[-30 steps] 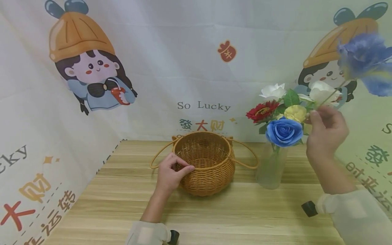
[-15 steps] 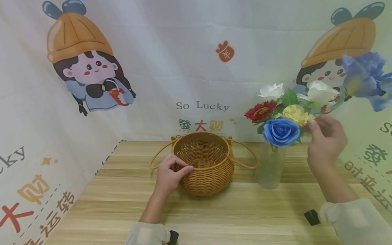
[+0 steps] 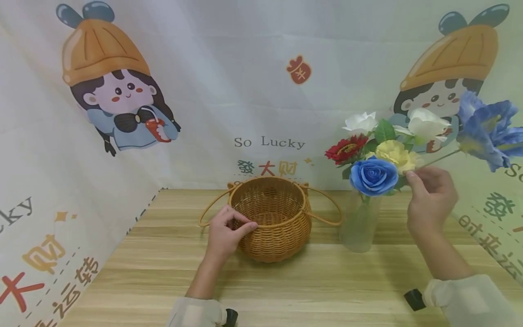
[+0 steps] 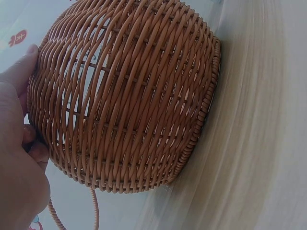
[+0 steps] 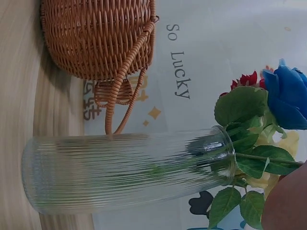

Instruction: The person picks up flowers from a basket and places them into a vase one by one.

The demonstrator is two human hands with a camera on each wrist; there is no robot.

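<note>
A brown wicker basket (image 3: 278,240) stands on the table, its two handles folded out to the sides. My left hand (image 3: 226,231) pinches the basket's near rim between thumb and fingers. To the right stands a ribbed clear glass vase (image 5: 129,175) holding blue, red, white and yellow artificial flowers, with a blue rose (image 3: 373,176) at the front. Beside these blooms my right hand (image 3: 433,200) pinches the stem of a blue iris (image 3: 490,129), which leans out to the right. In the right wrist view a stem (image 5: 268,159) runs from the hand into the vase mouth.
The wooden table (image 3: 286,295) backs onto a printed cloth (image 3: 229,81) with cartoon figures and lettering. Cloth also hangs along the left and right sides. One basket handle (image 3: 327,206) reaches almost to the vase.
My right hand has moved down, and the iris has sunk with it beside the other flowers. The left hand keeps its hold on the basket rim.
</note>
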